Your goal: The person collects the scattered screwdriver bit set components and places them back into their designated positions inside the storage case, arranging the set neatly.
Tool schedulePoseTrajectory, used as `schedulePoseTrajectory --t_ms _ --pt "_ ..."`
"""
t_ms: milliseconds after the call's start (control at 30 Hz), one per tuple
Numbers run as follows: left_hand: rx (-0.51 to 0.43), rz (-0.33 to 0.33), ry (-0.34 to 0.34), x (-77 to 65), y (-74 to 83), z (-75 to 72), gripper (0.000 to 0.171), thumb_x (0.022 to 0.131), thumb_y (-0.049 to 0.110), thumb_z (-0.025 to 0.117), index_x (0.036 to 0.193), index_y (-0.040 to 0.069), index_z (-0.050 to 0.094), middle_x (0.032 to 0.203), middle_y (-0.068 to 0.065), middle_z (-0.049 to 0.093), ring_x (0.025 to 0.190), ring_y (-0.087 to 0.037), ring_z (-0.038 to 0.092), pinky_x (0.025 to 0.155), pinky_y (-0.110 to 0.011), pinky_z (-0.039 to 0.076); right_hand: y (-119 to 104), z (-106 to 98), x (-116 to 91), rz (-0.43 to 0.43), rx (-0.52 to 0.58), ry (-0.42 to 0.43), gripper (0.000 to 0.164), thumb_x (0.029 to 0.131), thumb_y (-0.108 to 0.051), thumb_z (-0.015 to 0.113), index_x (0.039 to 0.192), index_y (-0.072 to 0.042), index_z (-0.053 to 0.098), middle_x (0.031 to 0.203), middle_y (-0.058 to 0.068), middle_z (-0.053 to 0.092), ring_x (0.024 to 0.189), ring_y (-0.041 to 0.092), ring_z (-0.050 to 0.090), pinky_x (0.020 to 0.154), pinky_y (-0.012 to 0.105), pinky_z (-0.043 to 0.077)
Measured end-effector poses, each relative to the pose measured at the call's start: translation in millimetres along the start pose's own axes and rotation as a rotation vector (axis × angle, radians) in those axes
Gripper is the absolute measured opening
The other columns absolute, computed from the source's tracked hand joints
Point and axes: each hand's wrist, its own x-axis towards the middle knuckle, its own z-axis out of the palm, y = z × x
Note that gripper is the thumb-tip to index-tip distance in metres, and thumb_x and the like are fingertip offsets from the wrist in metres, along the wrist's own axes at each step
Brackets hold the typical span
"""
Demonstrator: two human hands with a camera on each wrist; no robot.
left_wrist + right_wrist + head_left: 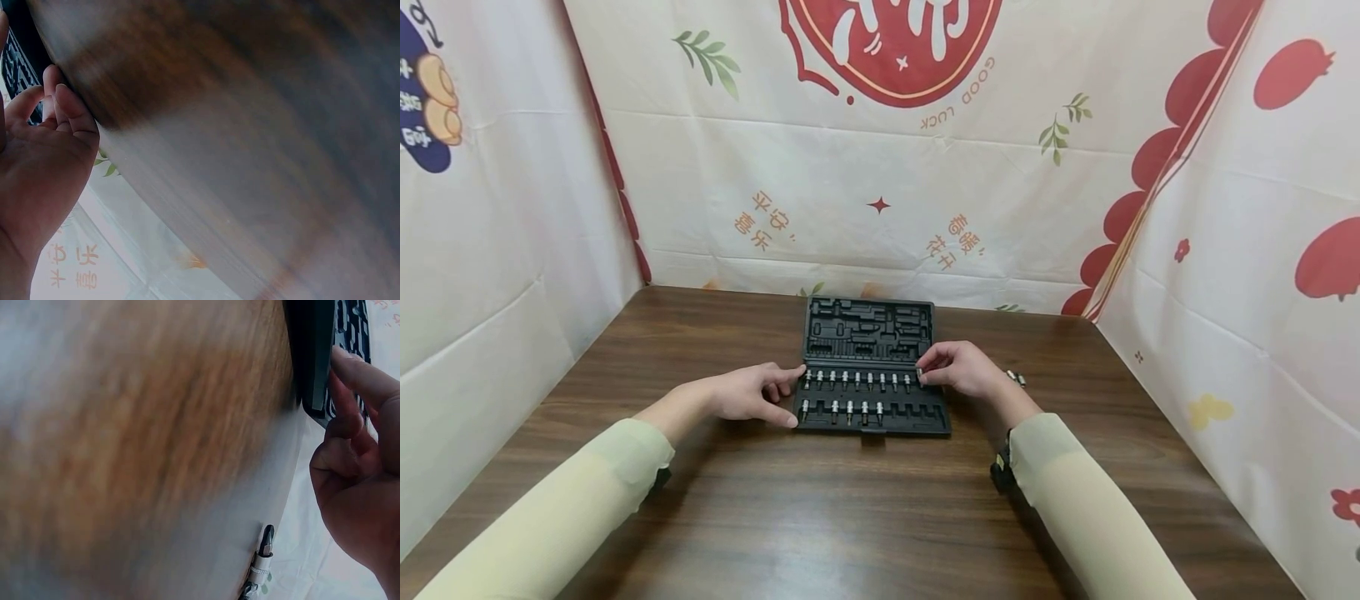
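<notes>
- Writing: on the back cloth (880, 158) we read "GOOD LUCK", curving along the red emblem (898, 92); lower, in orange, 平安喜乐 and 春暖花开. Blue patch (426, 160) at far L has white characters too, cut by the picture's edge. Any marks on the tools are too small for us to read.
- Case (865, 395): open on the table (820, 508), long axis L–R, lid (842, 310) on the far side.
- Bits (850, 408): two rows in the near half, long axes running to/from the person, silver ends away, dark tips toward us (5 in the near row, w/ a gap after the 1st).
- R hand (964, 369): thumb & index nearly closed, pinching one bit (919, 374) at the R end of the far row; fingers hide most of it, so we can't tell its exact tilt.
- L hand (747, 393): thumb & index spread wide, tips touching the case's L edge; nothing gripped.
- Loose bits (260, 567): on the table, just R of the R hand.
</notes>
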Motion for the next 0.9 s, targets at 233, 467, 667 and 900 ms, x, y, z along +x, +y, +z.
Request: schedulePoseTrajectory --t_ms 233,467,667,900 --pt "-0.002 -0.001 0.000 0.9 -0.6 0.3 0.099 0.098 0.045 0.084 0.175 0.011 0.030 0.139 -0.012 0.060 0.123 -0.025 0.057 0.107 -0.046 0.046 0.8 0.5 1.8 0.007 -0.025 -0.008 0.018 0.098 -0.015 0.085 0.114 -0.010 0.081 0.106 0.005 0.077 0.089 0.018 0.064 0.077 0.033 0.053" --pt "-0.001 -0.003 -0.002 0.1 0.5 0.2 0.100 0.098 0.045 0.083 0.175 0.011 0.030 0.139 -0.012 0.059 0.124 -0.026 0.057 0.108 -0.047 0.046 2.8 0.0 2.5 -0.006 -0.028 -0.027 0.018 0.099 -0.015 0.083 0.116 -0.010 0.080 0.104 0.005 0.075 0.088 0.019 0.061 0.076 0.034 0.051" --pt "-0.001 -0.001 0.000 -0.3 0.1 0.4 0.100 0.098 0.045 0.084 0.175 0.011 0.030 0.139 -0.012 0.060 0.123 -0.025 0.058 0.108 -0.047 0.046 2.4 -0.4 2.1 -0.009 -0.038 -0.025 0.018 0.099 -0.016 0.083 0.116 -0.010 0.079 0.101 0.005 0.073 0.087 0.020 0.059 0.076 0.035 0.050" --pt "-0.001 -0.009 0.001 0.1 0.4 0.0 0.100 0.098 0.046 0.084 0.175 0.012 0.030 0.140 -0.012 0.059 0.124 -0.025 0.057 0.108 -0.047 0.046 0.6 0.2 1.4 0.024 -0.043 -0.024 0.019 0.100 -0.019 0.083 0.117 -0.012 0.081 0.102 0.004 0.073 0.088 0.019 0.059 0.077 0.035 0.050"
